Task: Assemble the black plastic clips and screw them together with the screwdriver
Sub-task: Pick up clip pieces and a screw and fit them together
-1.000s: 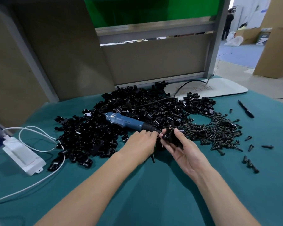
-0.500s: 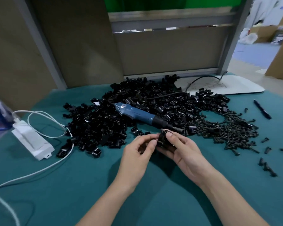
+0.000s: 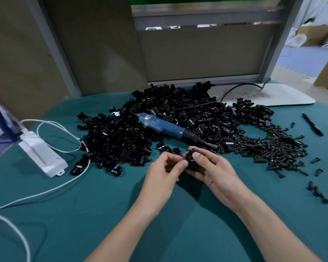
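My right hand point(image 3: 214, 171) grips a black plastic clip point(image 3: 192, 157) just in front of the pile, thumb on top, with a screw sticking out of the clip's upper edge. My left hand point(image 3: 165, 171) pinches the left side of the same clip with curled fingers. The blue electric screwdriver point(image 3: 169, 127) lies on the big heap of black clips point(image 3: 125, 140), its tip pointing right toward a pile of black screws point(image 3: 273, 146). Nothing holds the screwdriver.
The table has a teal cloth point(image 3: 102, 214). A white power adapter point(image 3: 42, 154) with white cables lies at the left. A black pen point(image 3: 312, 124) and loose screws point(image 3: 316, 191) lie at the right. A white board point(image 3: 284, 95) and brown partition panels stand behind.
Both hands have drawn back from the screwdriver's tip toward me with the clip. My left hand, which lay on the pile, now pinches the clip. The view shifted, so everything sits further right.
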A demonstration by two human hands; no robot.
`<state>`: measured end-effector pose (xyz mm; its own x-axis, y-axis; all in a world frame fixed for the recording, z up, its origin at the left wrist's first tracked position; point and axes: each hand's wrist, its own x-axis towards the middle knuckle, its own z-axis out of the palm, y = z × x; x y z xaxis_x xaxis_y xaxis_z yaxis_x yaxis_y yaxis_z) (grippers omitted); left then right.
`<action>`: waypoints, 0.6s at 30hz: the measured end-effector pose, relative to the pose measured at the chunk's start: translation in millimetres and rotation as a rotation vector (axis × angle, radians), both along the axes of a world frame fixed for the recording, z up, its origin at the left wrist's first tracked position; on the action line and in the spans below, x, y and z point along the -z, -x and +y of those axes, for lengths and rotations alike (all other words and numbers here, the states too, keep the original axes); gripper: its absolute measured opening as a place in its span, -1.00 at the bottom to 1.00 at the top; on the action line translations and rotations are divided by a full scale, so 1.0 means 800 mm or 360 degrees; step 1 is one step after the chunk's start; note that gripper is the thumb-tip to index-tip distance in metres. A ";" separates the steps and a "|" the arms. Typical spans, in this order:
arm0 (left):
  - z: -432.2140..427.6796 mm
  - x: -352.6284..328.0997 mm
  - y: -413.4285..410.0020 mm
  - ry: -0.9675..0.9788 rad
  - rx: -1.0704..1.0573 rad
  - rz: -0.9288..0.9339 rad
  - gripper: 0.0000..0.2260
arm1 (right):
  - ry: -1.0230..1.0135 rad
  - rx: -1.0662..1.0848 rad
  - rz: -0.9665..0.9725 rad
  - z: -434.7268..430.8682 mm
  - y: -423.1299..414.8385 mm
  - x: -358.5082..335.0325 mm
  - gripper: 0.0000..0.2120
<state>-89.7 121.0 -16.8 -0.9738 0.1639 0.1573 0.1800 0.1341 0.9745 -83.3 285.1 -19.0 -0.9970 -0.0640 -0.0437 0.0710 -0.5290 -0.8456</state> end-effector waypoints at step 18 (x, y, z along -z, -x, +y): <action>-0.014 0.003 0.005 0.0147 0.0154 -0.0086 -0.94 | -0.0144 -0.0067 0.0015 -0.001 -0.003 0.002 -0.62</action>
<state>-93.7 109.8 -19.4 -0.9594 0.2691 0.0851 0.1442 0.2082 0.9674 -81.0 284.6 -20.4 -0.9939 -0.1023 -0.0418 0.0835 -0.4472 -0.8905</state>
